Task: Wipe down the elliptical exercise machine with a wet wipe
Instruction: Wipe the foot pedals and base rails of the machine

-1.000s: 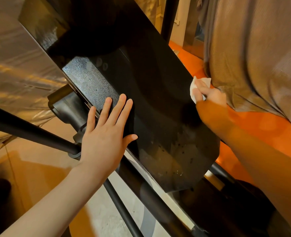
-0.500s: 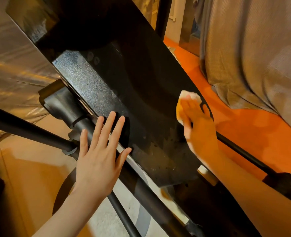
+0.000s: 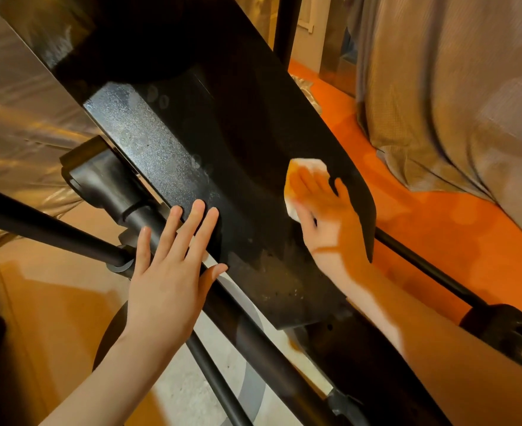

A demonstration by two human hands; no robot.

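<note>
The elliptical's black housing panel (image 3: 223, 155) slants across the middle of the view, dusty and speckled near its lower end. My right hand (image 3: 327, 216) lies flat on the panel's right side and presses a white wet wipe (image 3: 302, 170) against it, fingers straight; the wipe shows above and left of the fingers. My left hand (image 3: 170, 262) rests flat with spread fingers on the panel's lower left edge, over a black frame tube (image 3: 54, 232).
Black tubes (image 3: 431, 272) and a joint (image 3: 100, 182) of the machine run under and beside the panel. An orange floor mat (image 3: 438, 229) lies at the right, with grey draped cloth (image 3: 453, 87) above it. Shiny plastic sheeting (image 3: 14, 118) hangs at the left.
My right hand has carried the wipe from the panel's far right edge onto its face and down toward the lower end. My left hand has slid slightly down the left edge.
</note>
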